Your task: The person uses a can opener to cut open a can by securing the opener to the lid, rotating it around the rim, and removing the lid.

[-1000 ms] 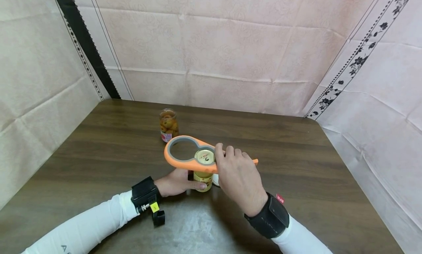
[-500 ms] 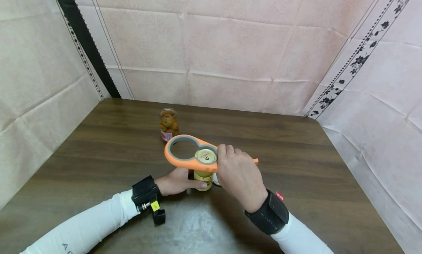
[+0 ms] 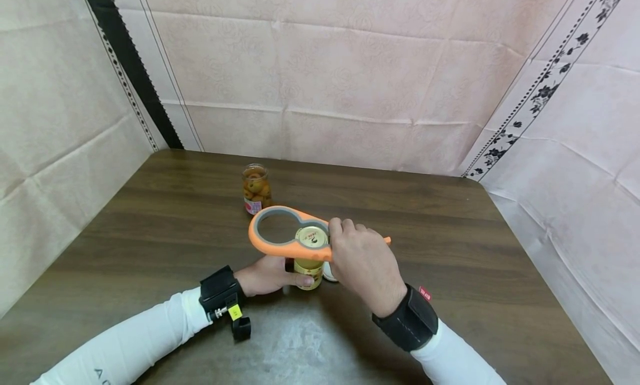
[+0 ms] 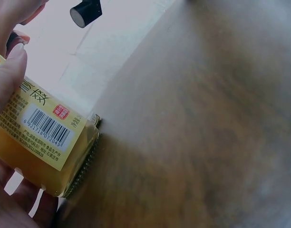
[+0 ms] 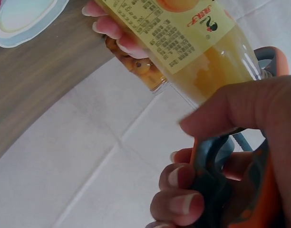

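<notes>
1. Left grip (image 3: 270, 275): partly closed, thumb along the near side and fingers round the far side of a yellow-labelled jar (image 3: 308, 279).
2. Jar position: within the left grip, to the left of the right grip; upright on the tabletop (image 3: 200, 218). Label carries a barcode (image 4: 48, 129), seen in the left wrist view.
3. Right grip (image 3: 367, 271): fingers curled firmly round the handle of an orange-and-grey jar opener (image 3: 305, 253); a handle tip protrudes just right of the knuckles.
4. Opener runs leftward from the right grip, above the left grip. Its smaller opening surrounds the jar's pale gold lid (image 3: 312, 236); the larger loop lies beyond the left grip.
5. Second jar (image 3: 256, 190), holding brownish-orange round pieces: beyond the left grip, apart from it.
6. White round object (image 3: 329, 273): between the two grips, beside the yellow-labelled jar, partly hidden by the right grip.
7. Black straps (image 3: 220, 290) sit behind both grips, on the wrists.
</notes>
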The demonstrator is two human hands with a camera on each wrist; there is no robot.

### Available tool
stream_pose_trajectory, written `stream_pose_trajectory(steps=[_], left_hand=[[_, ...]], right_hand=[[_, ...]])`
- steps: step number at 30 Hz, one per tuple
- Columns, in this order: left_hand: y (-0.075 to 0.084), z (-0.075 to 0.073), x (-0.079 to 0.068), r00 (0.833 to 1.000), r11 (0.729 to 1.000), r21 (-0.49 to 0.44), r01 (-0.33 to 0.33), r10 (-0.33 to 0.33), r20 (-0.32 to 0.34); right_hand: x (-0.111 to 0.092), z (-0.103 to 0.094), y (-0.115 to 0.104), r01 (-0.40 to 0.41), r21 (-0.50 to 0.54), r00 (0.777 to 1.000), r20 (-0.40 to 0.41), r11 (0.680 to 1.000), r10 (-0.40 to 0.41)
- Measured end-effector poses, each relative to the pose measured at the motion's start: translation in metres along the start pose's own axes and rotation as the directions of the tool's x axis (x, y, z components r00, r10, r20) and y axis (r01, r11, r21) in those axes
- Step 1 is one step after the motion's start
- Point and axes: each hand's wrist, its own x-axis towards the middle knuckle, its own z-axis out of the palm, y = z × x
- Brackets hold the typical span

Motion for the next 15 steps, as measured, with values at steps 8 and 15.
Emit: stream_pose_trajectory(steps=[8, 15], left_hand=[[-0.0013, 0.0009, 0.0025, 0.998, 0.998, 0.002, -0.069, 0.069, 0.000], [-0.0022, 0.0022, 0.0051, 0.995, 0.995, 0.008, -0.101, 0.101, 0.002]], right_hand=[[0.0005, 0.0019, 0.0030, 0.017, 0.041, 1.000, 0.000, 0.999, -0.017], [0.0018, 0.0040, 0.0070, 0.053, 0.034, 0.998, -0.030, 0.998, -0.052]])
